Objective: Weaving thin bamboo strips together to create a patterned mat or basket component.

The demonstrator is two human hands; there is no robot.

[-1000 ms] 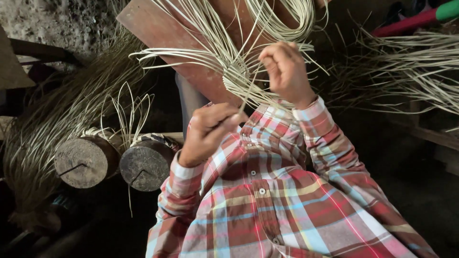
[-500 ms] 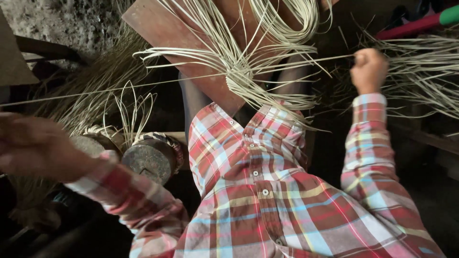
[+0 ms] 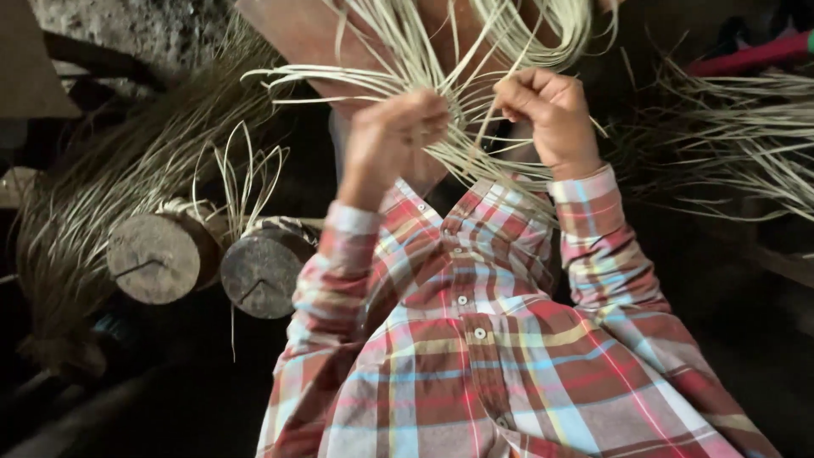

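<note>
Two cut log ends sit at about eight o'clock in my view: the paler log on the outside and the darker, greyer log just beside it, each with a crack across its face, and a few thin looped strands stand up between them. Behind them, toward ten o'clock, a loose heap of dry fibres fans across the dark ground. Moving toward centre, my left hand is raised near twelve o'clock with its fingers curled together and pinched on pale strands (I cannot make out how many it has hold of). Those strands belong to the cane weaving, a tangle of flat, cream-coloured strips that spreads out from a knot between my two hands and rests against a reddish-brown board at the top of the frame. Just past it, at about one o'clock, my right hand is closed into a fist, fingers clamped tight on strips from the same tangle. Below both hands the plaid shirt in red, white and blue fills the lower middle. Out at two o'clock more loose cane strips lie spread, well apart from my hands, with a pink rod above them.
</note>
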